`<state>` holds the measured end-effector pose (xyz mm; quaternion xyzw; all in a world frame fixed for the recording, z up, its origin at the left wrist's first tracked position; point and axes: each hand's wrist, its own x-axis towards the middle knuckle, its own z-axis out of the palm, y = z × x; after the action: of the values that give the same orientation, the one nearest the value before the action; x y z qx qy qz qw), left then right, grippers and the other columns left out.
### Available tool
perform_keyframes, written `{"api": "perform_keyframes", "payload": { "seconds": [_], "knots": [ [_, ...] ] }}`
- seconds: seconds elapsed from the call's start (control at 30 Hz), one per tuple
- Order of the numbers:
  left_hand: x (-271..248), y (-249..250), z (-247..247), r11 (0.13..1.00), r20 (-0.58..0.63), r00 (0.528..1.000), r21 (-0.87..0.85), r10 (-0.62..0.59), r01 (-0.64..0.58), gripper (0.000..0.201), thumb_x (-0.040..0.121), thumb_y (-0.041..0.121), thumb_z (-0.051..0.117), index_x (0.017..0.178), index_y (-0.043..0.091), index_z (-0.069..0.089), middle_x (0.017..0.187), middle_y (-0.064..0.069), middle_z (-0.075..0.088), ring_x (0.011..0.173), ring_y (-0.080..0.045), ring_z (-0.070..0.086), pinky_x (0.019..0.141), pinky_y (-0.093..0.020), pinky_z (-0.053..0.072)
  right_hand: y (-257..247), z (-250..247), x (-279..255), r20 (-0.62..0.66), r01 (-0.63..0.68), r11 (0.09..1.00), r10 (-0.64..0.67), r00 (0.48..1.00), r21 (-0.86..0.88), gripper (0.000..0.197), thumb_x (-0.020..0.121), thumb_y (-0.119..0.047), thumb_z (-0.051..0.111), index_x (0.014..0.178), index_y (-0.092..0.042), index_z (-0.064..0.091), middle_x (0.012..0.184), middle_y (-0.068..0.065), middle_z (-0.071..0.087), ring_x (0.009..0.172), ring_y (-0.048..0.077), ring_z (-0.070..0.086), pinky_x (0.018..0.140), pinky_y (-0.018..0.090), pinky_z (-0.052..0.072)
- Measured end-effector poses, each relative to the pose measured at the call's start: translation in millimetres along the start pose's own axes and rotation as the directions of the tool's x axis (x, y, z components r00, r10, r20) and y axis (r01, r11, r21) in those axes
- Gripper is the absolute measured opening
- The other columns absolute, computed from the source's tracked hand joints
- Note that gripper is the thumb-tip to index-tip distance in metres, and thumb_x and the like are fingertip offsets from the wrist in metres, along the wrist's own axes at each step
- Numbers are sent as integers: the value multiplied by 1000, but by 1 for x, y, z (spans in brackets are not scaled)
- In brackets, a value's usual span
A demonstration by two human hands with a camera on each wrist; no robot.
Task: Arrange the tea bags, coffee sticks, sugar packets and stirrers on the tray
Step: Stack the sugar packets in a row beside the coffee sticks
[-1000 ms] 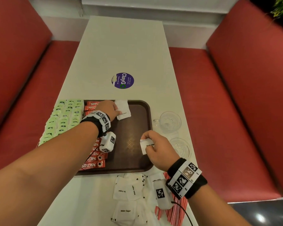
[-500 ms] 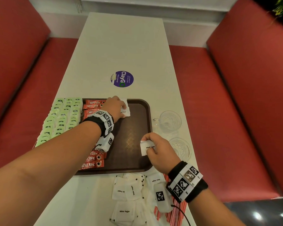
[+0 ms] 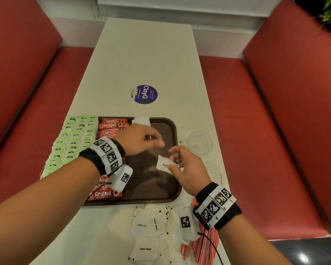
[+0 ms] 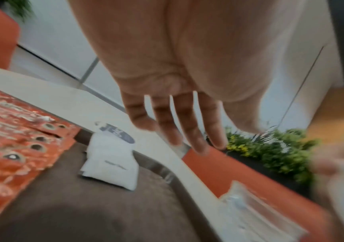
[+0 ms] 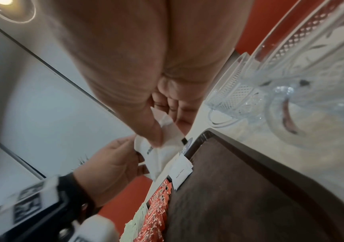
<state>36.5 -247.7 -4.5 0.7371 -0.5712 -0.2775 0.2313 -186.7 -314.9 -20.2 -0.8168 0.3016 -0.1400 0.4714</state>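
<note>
head view downward, wrist views close, sharing tray [image 3: 172, 127]

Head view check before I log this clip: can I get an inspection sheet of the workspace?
Surface: white table with a brown tray.
Job's things: tea bags and coffee sticks in rows on the tray; one sugar packet at its far edge; loose packets and stirrers on the table.
Clutter: two glass cups; round sticker.
Grippers: left hand empty; right hand pinches a packet.
Cables: black wire at the right wrist.
Surroundings: red benches.
</note>
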Motion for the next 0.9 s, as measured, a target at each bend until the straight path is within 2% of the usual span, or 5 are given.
{"api": "perform_keyframes", "payload": {
  "seconds": [0.1, 0.17, 0.33, 0.47, 0.9],
  "knots": [
    [-20, 10, 9, 999, 196, 979, -13, 54, -53, 24, 81, 48, 77, 100, 32, 76, 84, 13, 71, 77, -2, 62, 66, -12, 43, 0, 0, 2, -8, 6, 1000, -6, 1000, -25, 34, 89, -12, 70, 114, -29, 57, 94, -12, 62, 89, 2, 59, 81, 13, 48],
    [-23, 6, 16, 997, 148, 987, 41, 59, -66, 16, 85, 38, 77, 98, 29, 77, 79, 13, 69, 74, -1, 60, 63, -12, 40, 1, 0, 2, -9, 13, 999, -14, 1000, -32, 32, 89, -11, 70, 112, -29, 57, 93, -11, 62, 88, 3, 59, 80, 14, 49],
    [-10, -22, 7, 987, -11, 993, 116, -114, 115, 15, 89, 32, 72, 101, 24, 76, 88, 11, 70, 83, -7, 62, 76, -24, 44, 2, 3, -5, 21, -28, 999, 29, 999, -33, 38, 90, -16, 68, 124, -27, 53, 101, -14, 62, 85, 6, 63, 80, 22, 55],
    [14, -56, -7, 917, -139, 938, 205, -318, 341, 25, 89, 34, 73, 105, 14, 75, 107, -1, 70, 91, -14, 57, 83, -28, 41, 6, 0, -19, 192, -23, 977, 65, 979, -214, 31, 90, -26, 70, 118, -28, 60, 97, -12, 64, 82, 4, 63, 77, 23, 56],
    [48, -69, -1, 814, -189, 872, 315, -451, 489, 40, 83, 35, 78, 114, 17, 61, 115, -7, 66, 108, -27, 60, 90, -35, 49, 10, -11, -54, 391, 137, 924, 14, 920, -358, 21, 92, -22, 67, 113, -22, 67, 96, -20, 55, 75, -11, 49, 69, 1, 36]
  ]
}}
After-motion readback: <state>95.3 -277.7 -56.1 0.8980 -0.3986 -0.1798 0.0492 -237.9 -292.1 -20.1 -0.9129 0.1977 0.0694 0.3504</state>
